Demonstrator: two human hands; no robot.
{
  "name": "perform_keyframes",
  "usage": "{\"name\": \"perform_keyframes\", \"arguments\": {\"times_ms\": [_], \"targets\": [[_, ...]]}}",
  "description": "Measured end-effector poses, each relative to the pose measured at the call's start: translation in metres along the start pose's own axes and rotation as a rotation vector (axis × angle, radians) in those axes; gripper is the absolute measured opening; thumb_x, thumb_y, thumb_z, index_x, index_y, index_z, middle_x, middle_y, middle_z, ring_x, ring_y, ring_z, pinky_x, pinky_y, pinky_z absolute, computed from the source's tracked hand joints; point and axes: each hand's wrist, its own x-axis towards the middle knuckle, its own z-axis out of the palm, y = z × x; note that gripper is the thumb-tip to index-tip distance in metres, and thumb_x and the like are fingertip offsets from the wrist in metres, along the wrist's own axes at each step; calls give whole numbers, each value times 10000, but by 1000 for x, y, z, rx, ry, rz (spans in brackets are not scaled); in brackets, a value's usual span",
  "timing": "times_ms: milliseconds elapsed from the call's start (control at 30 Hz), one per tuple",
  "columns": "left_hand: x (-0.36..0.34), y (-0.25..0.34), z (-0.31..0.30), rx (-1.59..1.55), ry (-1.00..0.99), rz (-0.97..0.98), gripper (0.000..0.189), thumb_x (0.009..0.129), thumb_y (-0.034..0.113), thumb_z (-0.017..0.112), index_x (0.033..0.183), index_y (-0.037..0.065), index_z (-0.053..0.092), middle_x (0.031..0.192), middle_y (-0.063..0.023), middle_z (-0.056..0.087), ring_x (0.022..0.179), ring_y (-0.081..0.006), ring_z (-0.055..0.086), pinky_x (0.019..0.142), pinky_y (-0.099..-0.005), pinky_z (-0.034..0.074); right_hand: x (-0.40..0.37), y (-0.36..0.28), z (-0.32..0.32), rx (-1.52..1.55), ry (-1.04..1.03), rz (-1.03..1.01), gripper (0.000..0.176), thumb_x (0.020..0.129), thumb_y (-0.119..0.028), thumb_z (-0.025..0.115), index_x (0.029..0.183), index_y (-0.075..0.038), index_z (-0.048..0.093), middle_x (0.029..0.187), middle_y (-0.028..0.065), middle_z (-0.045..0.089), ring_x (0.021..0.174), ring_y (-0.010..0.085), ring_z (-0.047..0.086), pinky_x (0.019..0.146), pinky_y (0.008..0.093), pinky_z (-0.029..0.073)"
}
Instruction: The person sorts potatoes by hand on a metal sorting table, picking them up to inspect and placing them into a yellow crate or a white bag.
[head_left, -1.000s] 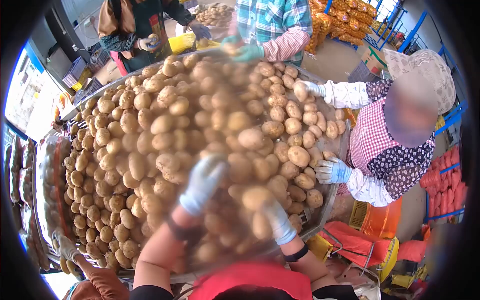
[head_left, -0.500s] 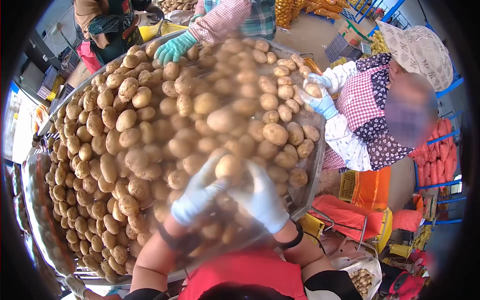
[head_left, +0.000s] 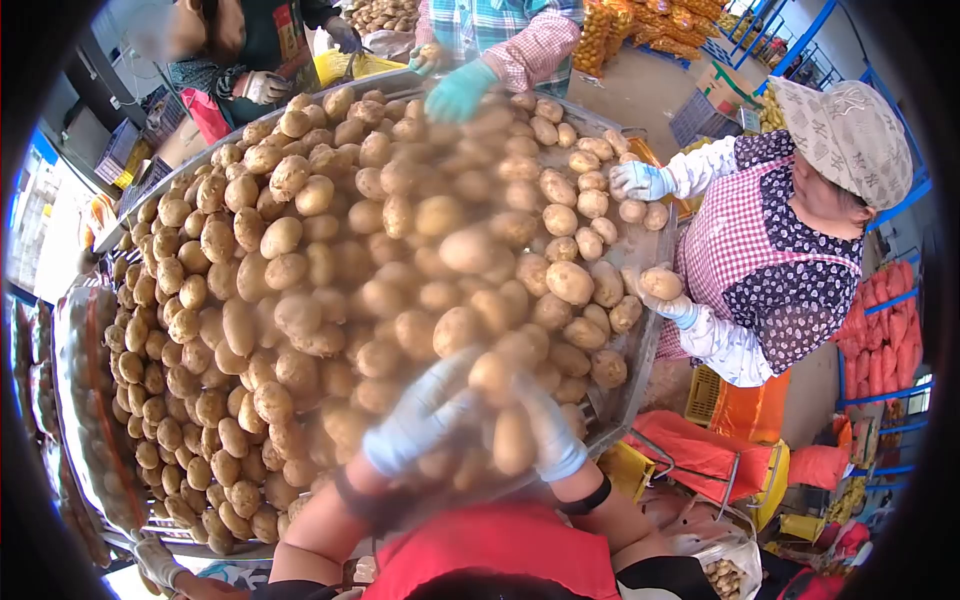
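My left hand [head_left: 422, 412], in a pale blue glove, has its thumb and fingertips against the left side of a tan potato [head_left: 490, 373]. My right hand [head_left: 552, 432], gloved alike, reaches up along that potato's right side, its fingers curled. A second, longer potato [head_left: 514, 441] lies against the inside of my right hand. Both hands are blurred, so the exact finger contact is hard to see. Below and around them spreads a deep heap of potatoes [head_left: 238, 325] on a metal-edged table [head_left: 640, 385].
Across the table, a green-gloved hand [head_left: 460, 92] hovers over the heap. At right, a co-worker in a patterned hat [head_left: 850, 135] holds a potato [head_left: 661, 283]. A filled mesh sack [head_left: 90, 400] stands left. Red cloth [head_left: 690, 455] hangs over a metal frame at lower right.
The view has shifted, so the heap sits lower and further right. A longer potato now shows by my right hand. The right co-worker's hands have separated, and the green glove has moved right.
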Motion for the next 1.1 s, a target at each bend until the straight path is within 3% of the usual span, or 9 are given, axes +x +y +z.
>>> {"name": "perform_keyframes", "arguments": {"times_ms": [100, 167, 200, 300, 567, 800, 900, 1000, 1100], "targets": [[59, -6, -47, 661, 307, 231, 241, 877, 40, 668, 1116, 11, 672, 1164, -182, 683, 1114, -369, 639, 986, -416, 508, -6, -16, -6, 14, -63, 39, 423, 1024, -413, 605, 1179, -20, 625, 996, 81, 679, 770, 176, 663, 685, 289, 560], [98, -26, -83, 944, 188, 156, 331, 859, 94, 671, 1186, 42, 654, 1186, -174, 683, 1113, -364, 642, 979, -437, 511, 3, 11, -47, -23, 77, 27, 429, 1022, -415, 609, 1190, -20, 622, 992, 81, 680, 769, 178, 666, 683, 291, 562], [117, -43, -96, 966, 105, -131, 480, 806, 173, 723, 1266, 72, 632, 1211, -164, 674, 1139, -380, 626, 989, -438, 510, 4, 12, -44, -34, 112, -40, 448, 1020, -420, 612, 1199, -9, 618, 979, 84, 681, 764, 183, 666, 687, 298, 565], [142, -71, -103, 1268, -116, -134, 599, 750, 213, 756, 1320, 95, 618, 1223, -146, 668, 1157, -400, 610, 993, -435, 515, -6, 5, -44, -46, 67, 6, 445, 1023, -409, 613, 1215, -7, 616, 989, 77, 681, 788, 185, 668, 709, 303, 570], [138, -49, -88, 1402, -47, -244, 519, 716, 228, 808, 1193, 76, 672, 1203, -178, 641, 1097, -364, 634, 925, -436, 550, -9, 3, -48, -27, 147, -20, 370, 1052, -320, 575, 1291, -38, 582, 1056, 39, 676, 838, 141, 659, 734, 260, 546], [98, -42, -107, 903, 468, 86, 506, 692, 206, 819, 1147, 53, 655, 1131, -202, 636, 997, -379, 645, 877, -446, 542, -13, 9, -67, -77, 143, -21, 474, 1025, -391, 622, 1308, -11, 602, 1143, 78, 688, 1010, 169, 668, 879, 307, 572], [68, -4, -94, -432, 442, -71, 557, 892, 337, 718, 1355, 65, 574, 1289, -90, 635, 1108, -254, 629, 955, -439, 535, -11, 5, -66, 13, 130, 39, 509, 986, -472, 649, 1226, -24, 620, 1036, 90, 694, 858, 179, 678, 734, 310, 590], [49, -4, -80, -274, 417, -10, 536, 981, 435, 535, 1392, 92, 542, 1324, -89, 615, 1148, -278, 604, 938, -493, 532, -2, 12, -66, 75, 143, 121, 582, 942, -578, 656, 1135, -30, 630, 881, 97, 686, 658, 189, 652, 574, 317, 575], [36, -12, -69, -1249, 440, -212, 548, 1033, 491, 411, 1402, 104, 534, 1349, -89, 600, 1169, -290, 592, 922, -526, 530, 0, 13, -69, 100, 113, 207, 630, 912, -638, 655, 1101, -38, 631, 809, 92, 674, 589, 197, 633, 535, 340, 570]]}}
